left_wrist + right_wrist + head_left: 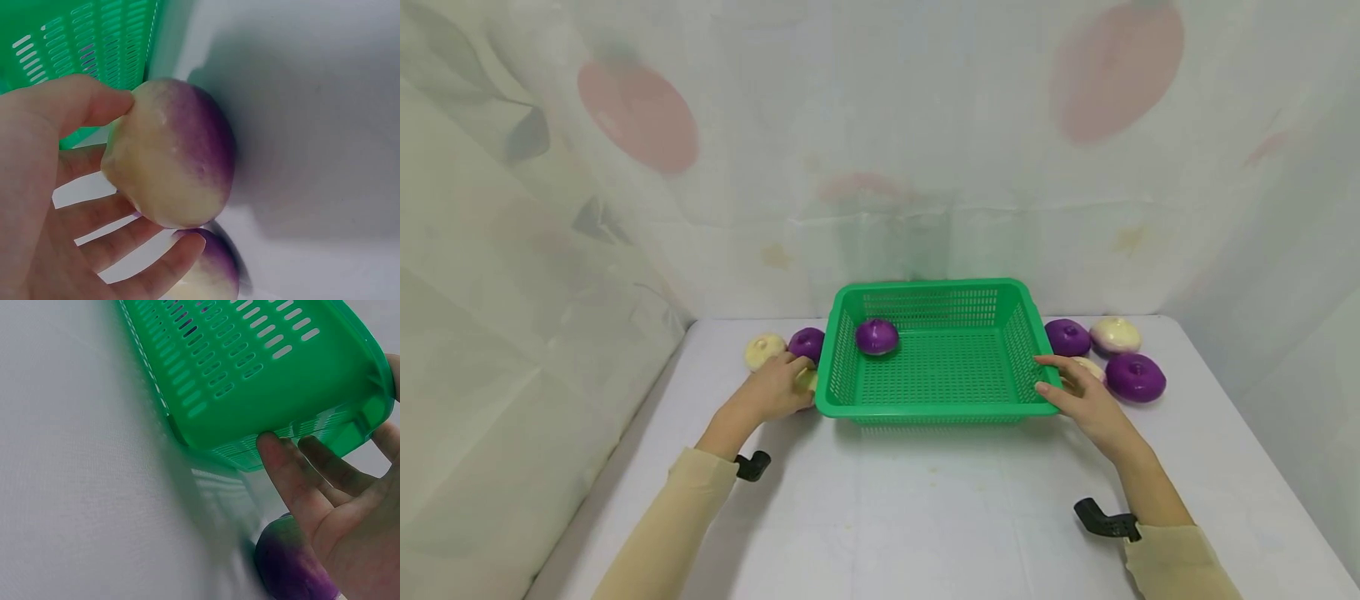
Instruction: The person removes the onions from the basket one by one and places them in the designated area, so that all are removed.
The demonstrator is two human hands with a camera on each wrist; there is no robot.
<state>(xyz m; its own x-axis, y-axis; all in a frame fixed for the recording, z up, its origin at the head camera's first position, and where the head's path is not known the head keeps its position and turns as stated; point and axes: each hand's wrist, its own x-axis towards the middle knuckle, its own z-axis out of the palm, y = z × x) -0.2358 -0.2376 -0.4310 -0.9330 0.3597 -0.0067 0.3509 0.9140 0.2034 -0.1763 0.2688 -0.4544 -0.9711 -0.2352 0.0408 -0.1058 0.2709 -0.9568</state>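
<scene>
My left hand (777, 388) grips a cream-and-purple turnip (169, 156) just outside the left wall of a green plastic basket (936, 411). Its thumb presses the turnip's upper side and the fingers reach beneath, as the left wrist view shows. A second turnip (212, 269) lies by those fingertips. At the basket's right end, my right hand (1090, 408) holds the rim, with some fingers against the outer wall in the right wrist view. Inside the basket, toward the left, sits a purple-topped turnip (877, 337).
Left of the basket lie a cream turnip (764, 351) and a purple one (807, 343). On the right are several more, among them a cream one (1116, 335) and a purple one (1136, 377). A printed curtain (925, 167) hangs behind the white table (925, 517).
</scene>
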